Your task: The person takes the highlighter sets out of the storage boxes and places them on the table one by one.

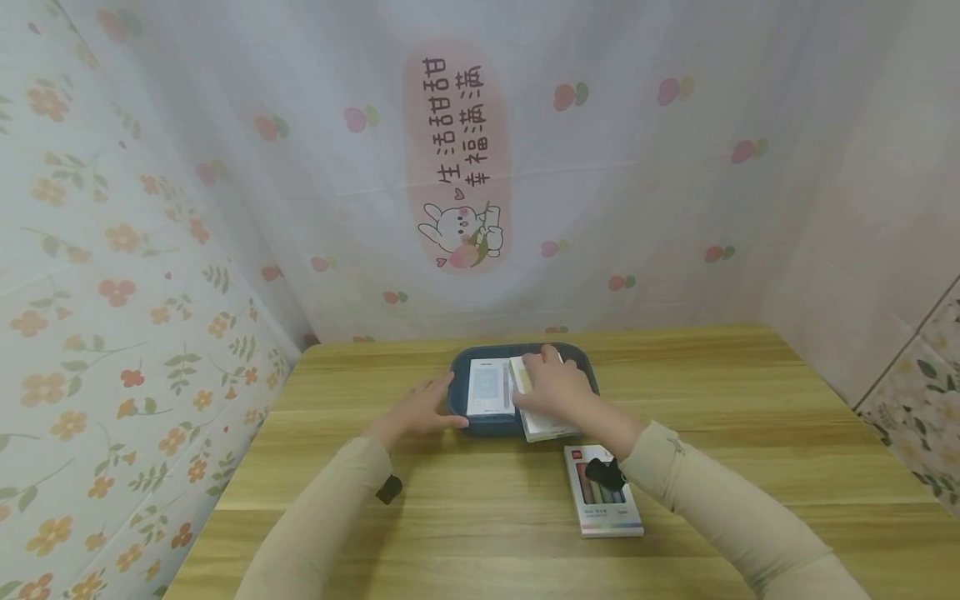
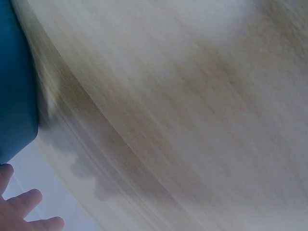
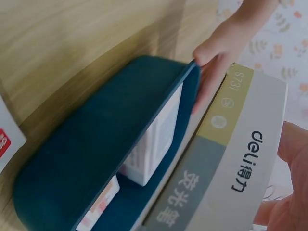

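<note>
A dark blue bin (image 1: 491, 427) stands near the table's far edge, with a white box (image 1: 489, 387) in its left half. My right hand (image 1: 557, 387) grips a white highlighter box (image 1: 544, 427) that lies tilted over the bin's right half and front rim. Its yellow and grey printed side (image 3: 202, 163) fills much of the right wrist view. At the bin's left end, my left hand (image 1: 422, 408) touches the bin, fingers spread and thumb by the front corner. In the left wrist view, the left fingertips (image 2: 30, 198) show just below the blue bin (image 2: 17, 86).
On the wooden table (image 1: 465, 517), in front of the bin and below my right wrist, lies a white box (image 1: 611, 525) with a window showing coloured sticks. A smaller printed box (image 3: 98, 204) is inside the bin. Printed curtains (image 1: 637, 208) hang behind the table.
</note>
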A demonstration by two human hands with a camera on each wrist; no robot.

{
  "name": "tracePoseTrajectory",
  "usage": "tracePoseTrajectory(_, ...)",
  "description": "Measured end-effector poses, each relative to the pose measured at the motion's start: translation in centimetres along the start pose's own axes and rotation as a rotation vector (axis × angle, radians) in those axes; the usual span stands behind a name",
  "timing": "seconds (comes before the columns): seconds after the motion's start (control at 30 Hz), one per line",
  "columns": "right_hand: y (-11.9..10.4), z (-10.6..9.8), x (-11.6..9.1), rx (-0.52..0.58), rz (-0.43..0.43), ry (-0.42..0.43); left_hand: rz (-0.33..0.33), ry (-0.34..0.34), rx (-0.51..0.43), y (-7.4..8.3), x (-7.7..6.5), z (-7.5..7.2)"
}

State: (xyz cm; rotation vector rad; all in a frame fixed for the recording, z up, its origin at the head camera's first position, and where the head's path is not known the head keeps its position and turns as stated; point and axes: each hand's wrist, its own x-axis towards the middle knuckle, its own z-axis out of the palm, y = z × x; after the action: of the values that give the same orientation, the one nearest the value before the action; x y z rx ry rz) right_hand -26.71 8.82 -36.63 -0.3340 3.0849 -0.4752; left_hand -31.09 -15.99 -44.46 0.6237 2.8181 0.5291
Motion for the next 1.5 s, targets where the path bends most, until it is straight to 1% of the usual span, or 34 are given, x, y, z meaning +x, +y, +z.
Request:
tracePoseTrajectory(0.2,-0.5,0.0,-1.9,-0.028,-0.048,0.023,0.013,0.006,-0.017,0.1,-0.2,-0.1)
tracePoseTrajectory(0.37,-0.7,0.1,-3.4,-0.016,-0.052,0.007,0.022,0.011,-0.016,0.0,-0.2,0.0)
tracePoseTrajectory(0.57,-0.9,0.4,-4.9,-0.001,-0.048,-0.014,0.01,0.009,-0.006,-0.1,0.0,0.1)
tracePoseTrajectory(0.77,-1.0,1.3,-6.3,0.001,-0.093,-0.015,0.008,0.001,0.0,-0.2,0.1,0.2)
tracePoseTrajectory(0.83,-1.0,1.7,-6.7,0.004,-0.109,-0.02,0.002,-0.004,-0.002,-0.2,0.1,0.2)
tracePoseTrajectory(1.0,-1.3,2.9,-7.4,0.02,-0.14,-0.048,-0.001,0.01,-0.028,0.0,0.0,0.1)
tracePoseTrajectory(1.2,-1.7,4.5,-8.2,0.042,-0.148,-0.104,-0.012,0.012,-0.024,0.0,0.1,0.2)
tracePoseTrajectory(1.37,-2.0,6.4,-8.4,0.069,-0.173,-0.134,-0.006,0.018,-0.03,-0.1,0.1,0.3)
tracePoseTrajectory(1.5,-2.1,7.9,-8.3,0.054,-0.181,-0.164,-0.005,0.015,-0.023,-0.2,0.1,0.3)
